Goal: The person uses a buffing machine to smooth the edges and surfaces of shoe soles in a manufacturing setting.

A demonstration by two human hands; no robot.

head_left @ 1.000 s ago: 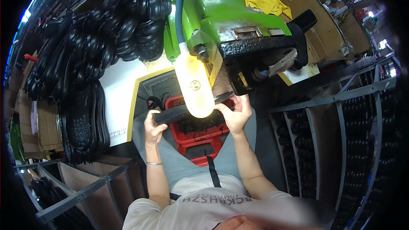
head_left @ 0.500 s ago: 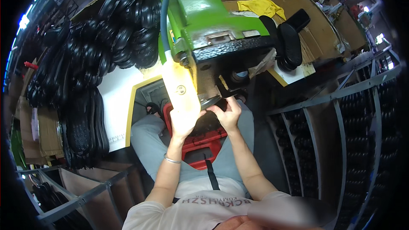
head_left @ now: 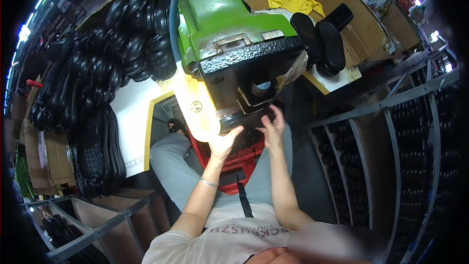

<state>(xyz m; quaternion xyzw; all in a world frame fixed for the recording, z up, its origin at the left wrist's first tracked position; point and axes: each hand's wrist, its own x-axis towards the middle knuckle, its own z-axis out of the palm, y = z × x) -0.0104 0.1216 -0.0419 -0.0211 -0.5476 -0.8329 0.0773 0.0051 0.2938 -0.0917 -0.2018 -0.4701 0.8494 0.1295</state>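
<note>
A green machine head (head_left: 227, 7) with a dark metal underside stands right in front of me. Below its lower edge is a black piece (head_left: 234, 121) that looks like a shoe sole; the machine hides most of it. My left hand (head_left: 223, 143) grips its near left side, thumb on top, and lamp glare washes out the other fingers. On the right, my right hand (head_left: 273, 131) has its fingers apart, close to the piece's right end and holding nothing. A bright lamp (head_left: 198, 105) hangs just above my left hand.
Black soles (head_left: 97, 63) are heaped on the white tabletop (head_left: 132, 112) at left. More soles (head_left: 330, 49) and a yellow cloth (head_left: 295, 4) lie at right. A red crate (head_left: 232, 178) sits between my knees. Metal racks (head_left: 386, 117) stand on both sides.
My right hand has come off the black piece, its fingers spreading. My left hand has shifted slightly right and down, thumb now raised. The machine appears further left in view.
</note>
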